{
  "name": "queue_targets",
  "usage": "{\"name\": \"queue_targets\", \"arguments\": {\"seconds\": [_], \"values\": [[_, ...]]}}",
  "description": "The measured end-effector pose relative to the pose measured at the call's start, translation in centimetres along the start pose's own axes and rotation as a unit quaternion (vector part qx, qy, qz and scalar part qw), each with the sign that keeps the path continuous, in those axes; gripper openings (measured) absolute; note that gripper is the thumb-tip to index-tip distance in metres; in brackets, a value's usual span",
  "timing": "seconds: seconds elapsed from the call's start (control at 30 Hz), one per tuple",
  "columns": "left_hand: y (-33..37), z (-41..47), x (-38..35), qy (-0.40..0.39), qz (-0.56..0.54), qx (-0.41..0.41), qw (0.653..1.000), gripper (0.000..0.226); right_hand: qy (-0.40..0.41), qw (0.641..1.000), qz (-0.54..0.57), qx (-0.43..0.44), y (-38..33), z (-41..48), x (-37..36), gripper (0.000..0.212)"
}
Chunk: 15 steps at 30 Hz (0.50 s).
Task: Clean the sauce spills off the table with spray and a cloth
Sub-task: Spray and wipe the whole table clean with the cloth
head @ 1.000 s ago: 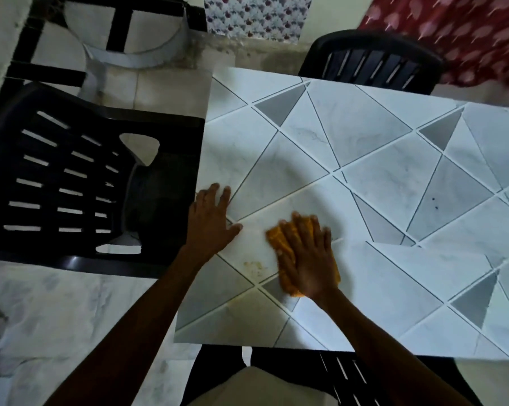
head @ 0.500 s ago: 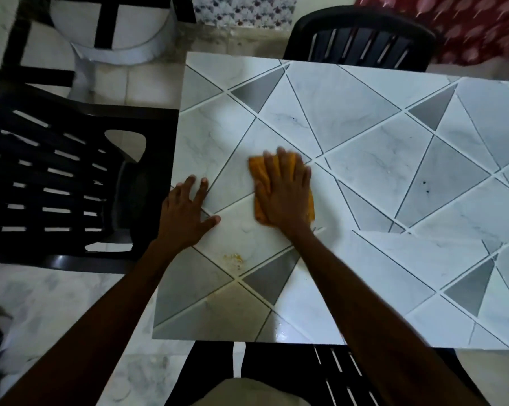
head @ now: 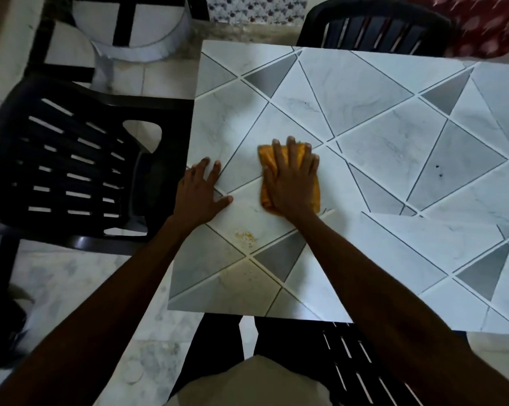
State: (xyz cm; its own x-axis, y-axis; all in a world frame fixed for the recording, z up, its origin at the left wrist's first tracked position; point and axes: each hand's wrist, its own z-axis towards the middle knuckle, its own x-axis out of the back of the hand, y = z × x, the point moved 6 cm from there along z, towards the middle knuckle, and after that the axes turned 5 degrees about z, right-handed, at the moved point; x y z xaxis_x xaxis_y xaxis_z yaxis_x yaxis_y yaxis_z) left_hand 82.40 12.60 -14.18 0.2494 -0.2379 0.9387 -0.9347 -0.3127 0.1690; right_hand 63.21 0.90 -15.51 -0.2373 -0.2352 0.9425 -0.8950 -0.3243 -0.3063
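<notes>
cloth [head: 267,159] farther frm spill [head: 244,235]

Right hand [head: 291,183] flat on orange cloth [head: 265,155]

At 9 o'clock in my view I see a black plastic chair with a slatted back [head: 71,159]. A second black plastic chair [head: 373,27] stands at 1 o'clock, and a third slatted one [head: 353,364] at 5 o'clock. At 11 o'clock is a white round plastic piece [head: 159,30]. A blurred red patterned fabric [head: 487,22] is at 2 o'clock. Pale marbled floor tiles [head: 71,282] lie at 8 o'clock.
</notes>
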Motion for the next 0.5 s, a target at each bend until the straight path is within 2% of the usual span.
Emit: {"name": "queue_targets", "arguments": {"seconds": [0.17, 0.27, 0.37, 0.43, 0.5], "values": [[-0.5, -0.8, 0.0, 0.034, -0.033, -0.001, 0.999, 0.080, -0.026, 0.992, 0.018, 0.120, -4.7, -7.5, -2.6, 0.066], [-0.4, -2.0, -0.3, 0.042, -0.048, -0.011, 0.998, 0.076, -0.043, 0.992, 0.013, 0.121, -1.9, -14.2, -3.0, 0.067], [-0.4, -4.8, -0.9, 0.070, -0.082, -0.012, 0.994, 0.071, -0.059, 0.991, -0.041, 0.112, 2.5, -19.2, -1.7, 0.068], [-0.6, -7.3, -1.5, 0.079, -0.113, 0.002, 0.990, 0.072, -0.071, 0.993, -0.062, 0.067, 5.9, -18.9, -0.4, 0.068], [-1.6, -9.8, -2.1, 0.085, -0.142, 0.022, 0.986, 0.077, -0.047, 0.996, -0.042, -0.055, 9.2, -16.7, 1.1, 0.065]]}}
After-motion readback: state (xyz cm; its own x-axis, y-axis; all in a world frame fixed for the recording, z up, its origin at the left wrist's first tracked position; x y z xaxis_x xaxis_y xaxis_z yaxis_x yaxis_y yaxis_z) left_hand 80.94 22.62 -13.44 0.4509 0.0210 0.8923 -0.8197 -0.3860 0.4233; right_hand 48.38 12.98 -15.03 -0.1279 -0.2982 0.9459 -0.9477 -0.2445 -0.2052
